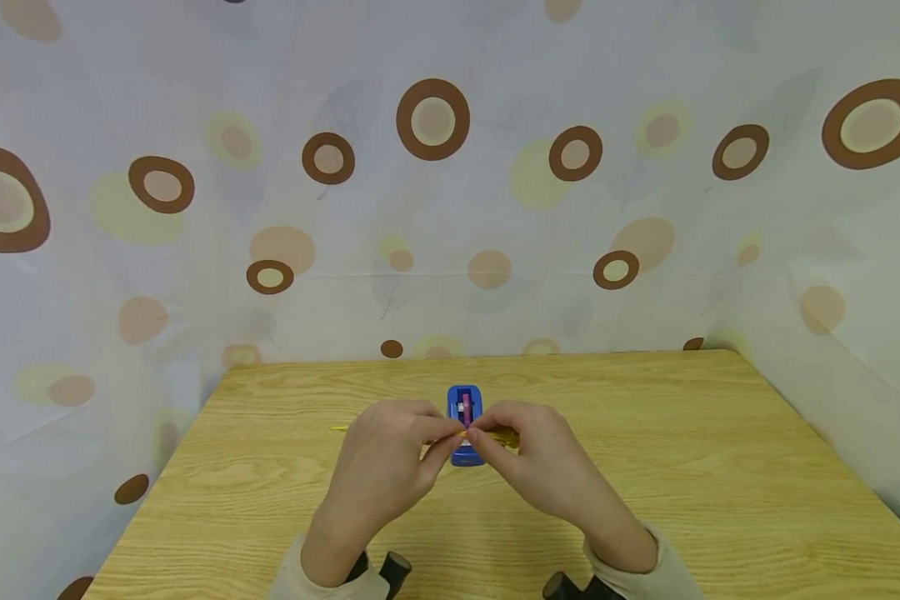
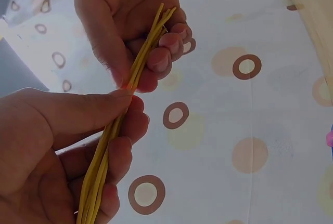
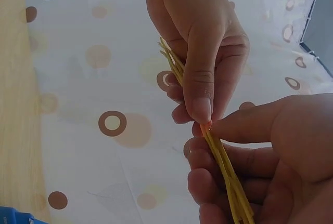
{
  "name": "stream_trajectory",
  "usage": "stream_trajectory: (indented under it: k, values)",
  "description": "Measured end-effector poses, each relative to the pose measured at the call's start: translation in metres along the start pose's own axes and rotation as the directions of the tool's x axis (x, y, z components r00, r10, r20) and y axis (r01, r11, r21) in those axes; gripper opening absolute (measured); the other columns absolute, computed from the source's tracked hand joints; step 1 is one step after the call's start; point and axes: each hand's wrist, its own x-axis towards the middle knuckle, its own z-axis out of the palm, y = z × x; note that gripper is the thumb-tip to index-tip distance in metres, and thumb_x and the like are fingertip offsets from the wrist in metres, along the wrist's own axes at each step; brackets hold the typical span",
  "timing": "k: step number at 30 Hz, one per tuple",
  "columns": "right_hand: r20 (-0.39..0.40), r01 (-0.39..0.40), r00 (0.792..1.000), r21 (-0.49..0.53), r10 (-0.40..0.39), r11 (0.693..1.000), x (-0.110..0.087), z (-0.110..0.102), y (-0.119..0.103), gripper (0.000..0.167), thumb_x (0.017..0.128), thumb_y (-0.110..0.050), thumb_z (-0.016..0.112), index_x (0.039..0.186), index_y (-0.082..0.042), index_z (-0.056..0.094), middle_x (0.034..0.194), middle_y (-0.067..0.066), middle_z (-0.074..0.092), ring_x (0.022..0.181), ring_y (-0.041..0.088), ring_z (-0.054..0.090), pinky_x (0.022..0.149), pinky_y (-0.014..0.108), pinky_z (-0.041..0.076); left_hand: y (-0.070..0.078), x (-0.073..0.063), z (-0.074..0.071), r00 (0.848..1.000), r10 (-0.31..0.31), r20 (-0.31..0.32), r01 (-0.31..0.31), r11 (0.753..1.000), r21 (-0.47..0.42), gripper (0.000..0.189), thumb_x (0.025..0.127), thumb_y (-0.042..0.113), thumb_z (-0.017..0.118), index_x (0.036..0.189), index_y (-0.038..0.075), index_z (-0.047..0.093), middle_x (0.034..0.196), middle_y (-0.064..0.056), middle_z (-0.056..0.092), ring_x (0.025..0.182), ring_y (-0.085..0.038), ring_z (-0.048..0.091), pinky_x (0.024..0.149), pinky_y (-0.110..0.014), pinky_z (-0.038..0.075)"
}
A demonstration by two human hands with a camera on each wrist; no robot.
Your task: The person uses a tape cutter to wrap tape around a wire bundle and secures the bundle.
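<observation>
My left hand point(image 1: 386, 454) and right hand point(image 1: 543, 462) meet over the table, thumb tips and fingertips close together. Both pinch a thin bundle of yellow strands point(image 2: 96, 177), which runs lengthwise through the two hands. Between the thumbs a small orange-red spot point(image 3: 204, 129) shows on the bundle; whether it is a band or a tie I cannot tell. Strand ends fan out past the fingers in both wrist views. Just behind the fingertips lies a blue oblong object point(image 1: 465, 457) with a pink piece point(image 1: 467, 406) in its slot, partly covered by the hands.
The wood-grain table point(image 1: 645, 433) spreads around the hands. A pale curtain point(image 1: 450, 217) with brown ring patterns stands along its back and sides. Dark cylindrical wrist mounts point(image 1: 396, 567) sit at both cuffs.
</observation>
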Motion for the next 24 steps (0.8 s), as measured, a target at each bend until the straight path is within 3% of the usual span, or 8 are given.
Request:
stream_trajectory:
  k: [14,24]
  values:
    - [-0.042,0.017,0.999,0.007,-0.017,1.0,0.0009,0.0027,-0.003,0.006,0.095,-0.019,0.069,0.093,-0.017,0.074,0.089,-0.011,0.068,0.082,0.005,0.064,0.075,0.027,0.054,-0.0012,-0.0008,-0.0017,0.998,-0.044,0.052,0.045,0.999,-0.023,0.009,0.087,0.023,0.078,0.094,0.02,0.082,0.08,0.013,0.069,0.063,-0.005,0.057,0.057,-0.023,0.045]
    - [-0.082,0.077,0.994,-0.007,-0.077,0.997,0.0007,0.007,-0.0007,0.003,0.092,-0.017,0.072,0.092,-0.015,0.074,0.087,-0.013,0.066,0.077,0.004,0.061,0.072,0.031,0.055,-0.0022,-0.001,-0.0021,0.997,-0.052,0.057,0.054,0.998,-0.037,0.004,0.087,0.02,0.078,0.09,0.019,0.081,0.08,0.013,0.069,0.066,-0.002,0.057,0.061,-0.024,0.047]
